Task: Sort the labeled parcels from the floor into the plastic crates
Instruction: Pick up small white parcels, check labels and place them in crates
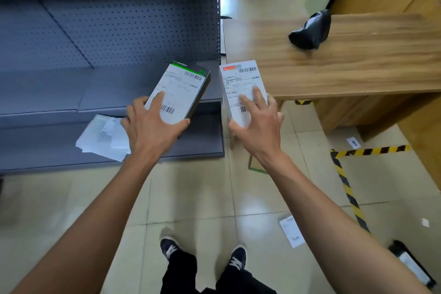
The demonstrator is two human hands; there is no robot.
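My left hand (152,124) grips a flat dark box with a green-edged white shipping label (183,86), thumb on one side and fingers across the label. My right hand (259,122) grips a white labeled box with a red-marked label (241,81) the same way. Both parcels are held up side by side in front of me, above the floor, between the grey shelf and the wooden counter. No plastic crate is in view.
A grey pegboard shelf unit (107,31) stands at left, with a white soft parcel (102,138) on its lowest board. A wooden counter (358,67) at right carries a black bag parcel (310,31). Further parcels (292,234) lie on the tiled floor near yellow-black tape (346,188).
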